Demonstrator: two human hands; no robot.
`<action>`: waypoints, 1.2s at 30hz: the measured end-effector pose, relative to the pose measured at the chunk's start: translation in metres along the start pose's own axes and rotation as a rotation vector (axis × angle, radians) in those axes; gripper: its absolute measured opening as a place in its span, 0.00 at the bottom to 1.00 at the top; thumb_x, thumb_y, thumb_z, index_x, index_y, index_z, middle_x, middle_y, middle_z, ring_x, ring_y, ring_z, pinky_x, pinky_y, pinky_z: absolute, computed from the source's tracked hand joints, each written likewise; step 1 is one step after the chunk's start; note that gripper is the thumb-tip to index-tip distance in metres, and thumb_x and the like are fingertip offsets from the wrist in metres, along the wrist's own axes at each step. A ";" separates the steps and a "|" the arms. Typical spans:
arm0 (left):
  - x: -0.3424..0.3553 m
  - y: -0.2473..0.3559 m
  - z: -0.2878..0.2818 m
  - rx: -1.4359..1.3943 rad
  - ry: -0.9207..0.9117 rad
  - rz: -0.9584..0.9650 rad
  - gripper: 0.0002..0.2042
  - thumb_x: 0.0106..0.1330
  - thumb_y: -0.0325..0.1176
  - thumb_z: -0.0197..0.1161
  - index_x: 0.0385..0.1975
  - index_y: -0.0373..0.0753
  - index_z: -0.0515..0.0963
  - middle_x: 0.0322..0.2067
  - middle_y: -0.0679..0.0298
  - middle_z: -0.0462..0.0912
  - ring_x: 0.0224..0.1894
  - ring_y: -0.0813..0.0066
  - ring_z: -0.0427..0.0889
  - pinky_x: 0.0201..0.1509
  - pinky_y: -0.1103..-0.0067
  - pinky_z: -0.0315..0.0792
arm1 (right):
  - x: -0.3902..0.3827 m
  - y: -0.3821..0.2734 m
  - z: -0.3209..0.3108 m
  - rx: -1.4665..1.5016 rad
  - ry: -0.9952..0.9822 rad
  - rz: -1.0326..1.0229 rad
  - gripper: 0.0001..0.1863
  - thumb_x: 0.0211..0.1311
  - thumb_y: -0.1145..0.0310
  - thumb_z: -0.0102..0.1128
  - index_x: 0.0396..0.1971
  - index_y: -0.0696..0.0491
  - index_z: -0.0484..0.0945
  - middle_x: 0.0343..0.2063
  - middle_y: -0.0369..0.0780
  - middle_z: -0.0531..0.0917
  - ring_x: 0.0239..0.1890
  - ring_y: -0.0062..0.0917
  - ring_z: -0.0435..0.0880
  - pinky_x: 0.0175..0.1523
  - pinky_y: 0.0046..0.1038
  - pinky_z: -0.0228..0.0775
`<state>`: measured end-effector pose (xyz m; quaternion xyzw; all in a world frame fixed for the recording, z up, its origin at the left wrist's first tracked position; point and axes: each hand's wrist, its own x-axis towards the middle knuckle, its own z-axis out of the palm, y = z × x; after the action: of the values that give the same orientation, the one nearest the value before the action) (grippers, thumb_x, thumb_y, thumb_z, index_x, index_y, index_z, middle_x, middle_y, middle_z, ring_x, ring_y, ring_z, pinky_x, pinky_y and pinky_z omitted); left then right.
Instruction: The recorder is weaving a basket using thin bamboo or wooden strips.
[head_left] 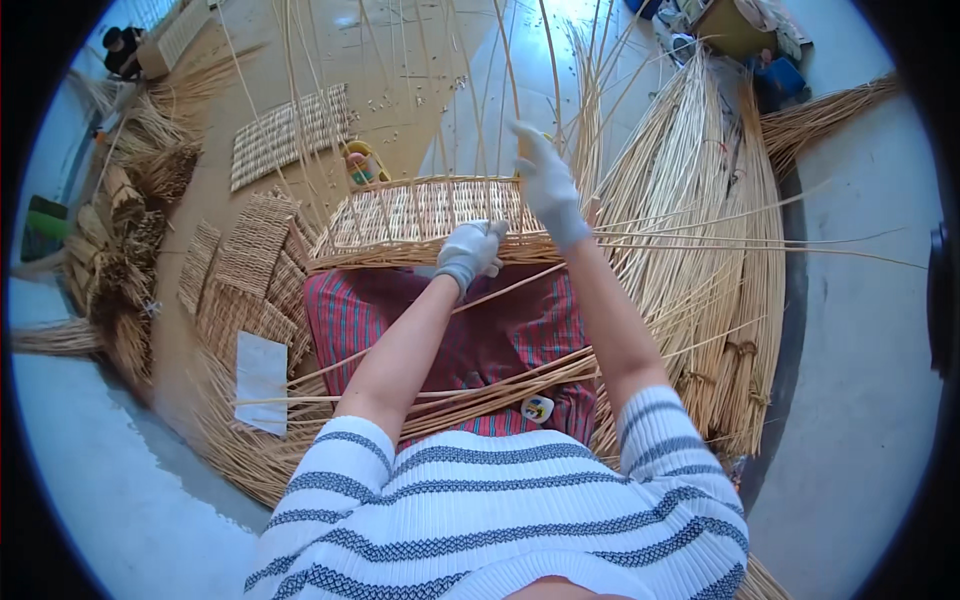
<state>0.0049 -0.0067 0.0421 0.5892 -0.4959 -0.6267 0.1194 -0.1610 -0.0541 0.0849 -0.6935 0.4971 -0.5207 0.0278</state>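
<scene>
A partly woven wicker basket (380, 225) rests at the edge of my lap, its long side toward me and tall upright canes (482, 90) rising from it. My left hand (473, 250), in a whitish work glove, is closed on the near rim around the foot of an upright. My right hand (548, 190), gloved too, is raised over the basket's right part with its fingers stretched upward among the canes. I cannot make out any strand held in it. Long weaving strands (690, 240) run out to the right from the basket's near edge.
A red and blue striped cloth (345, 315) covers my lap, with loose canes (470, 385) across it. Woven panels (250, 250) lie at left, another panel (290, 135) farther off. Big cane bundles (690, 150) lean at right. Dry bundles (110, 240) line the left wall. A person (122, 52) sits far left.
</scene>
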 end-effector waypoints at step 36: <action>0.020 0.022 0.100 -0.194 0.040 0.214 0.13 0.82 0.40 0.59 0.43 0.34 0.80 0.25 0.60 0.87 0.20 0.72 0.87 0.21 0.75 0.79 | 0.018 0.084 -0.122 0.551 0.053 0.677 0.13 0.73 0.80 0.52 0.53 0.50 0.76 0.36 0.36 0.85 0.41 0.27 0.88 0.51 0.34 0.85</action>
<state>-0.0964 0.0161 0.0279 0.5310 -0.4902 -0.6437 0.2517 -0.3091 -0.0508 0.1059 -0.4446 0.5397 -0.6128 0.3681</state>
